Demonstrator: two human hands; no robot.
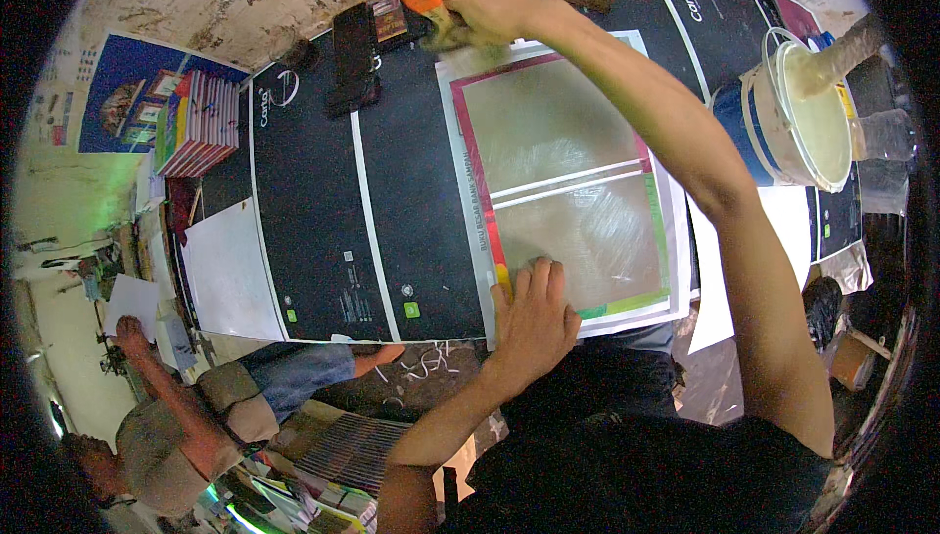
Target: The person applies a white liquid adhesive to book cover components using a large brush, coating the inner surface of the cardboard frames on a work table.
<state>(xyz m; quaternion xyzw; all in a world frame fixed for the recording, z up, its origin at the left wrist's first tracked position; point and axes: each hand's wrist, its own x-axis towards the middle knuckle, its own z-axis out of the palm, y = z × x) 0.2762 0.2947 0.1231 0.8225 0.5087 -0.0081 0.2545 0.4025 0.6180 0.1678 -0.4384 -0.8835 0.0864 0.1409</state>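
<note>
A large printed sheet (563,186) with red and green borders is laid flat on the black worktable (313,231), stacked over white sheets. Its long axis runs from 12 to 6 o'clock, away from the body, slightly tilted.

The right hand (490,5) is stretched to the sheet's far edge, at 12 o'clock, and is clenched round an orange-handled brush (436,10). The bristle end seems to be pressed to the sheet's far left corner, though blur hides the exact contact. The brush handle points toward 10 o'clock.

The left hand (534,314) is spread flat, palm down, nothing grasped, on the near left corner of the sheet at 6 o'clock; the sheet is pinned by it.

The whole wet-looking face of the sheet thus lies between the two hands: toward 6 o'clock from the brush, toward 12 o'clock from the left palm. The near half is closer to the left hand, the far half to the right.

A white pail (803,113) of pale paste with a stick in it is set at 2 o'clock, nearer the right arm. A stack of books (201,123) is seen at 10 o'clock. Another person (186,417) is seated at 8 o'clock, well apart.
</note>
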